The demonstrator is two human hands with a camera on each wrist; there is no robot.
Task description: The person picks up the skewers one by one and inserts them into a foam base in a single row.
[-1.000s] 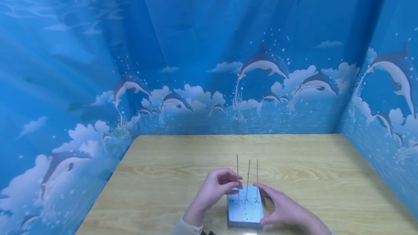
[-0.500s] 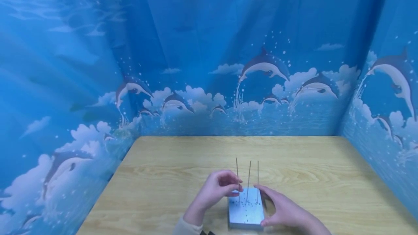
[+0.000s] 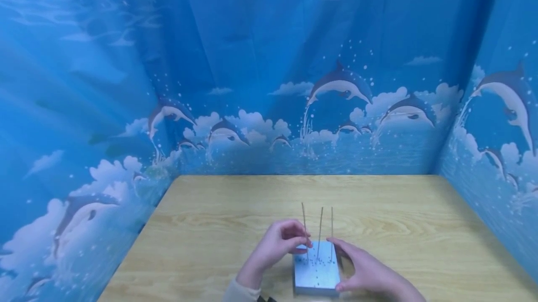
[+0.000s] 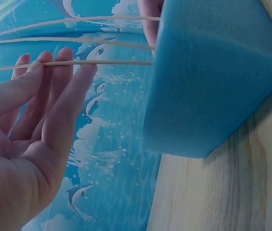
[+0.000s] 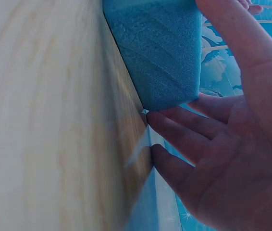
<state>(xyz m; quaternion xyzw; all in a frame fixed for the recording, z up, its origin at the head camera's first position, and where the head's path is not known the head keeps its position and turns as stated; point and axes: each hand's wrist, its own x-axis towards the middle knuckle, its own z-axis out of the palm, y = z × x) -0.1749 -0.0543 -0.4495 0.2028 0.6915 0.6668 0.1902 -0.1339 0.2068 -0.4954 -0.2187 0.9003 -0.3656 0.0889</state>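
Note:
A pale blue foam block, its top dotted with small holes, sits on the table. Three thin wooden sticks rise from it. My left hand pinches the left stick between thumb and fingers, partway up its length. That stick leans slightly left at the top. Apart from the hand stand the middle stick and the right stick. My right hand grips the block's right side, thumb at the near corner and fingers round the far one. In the right wrist view, the fingertips reach the block's lower edge.
The wood-grain table extends around the block to the left, right and back. Blue dolphin-print curtains rise along the table's back and sides.
The top of the left stick has tipped a little to the left, with my left hand still pinching it. My right hand has stayed on the block.

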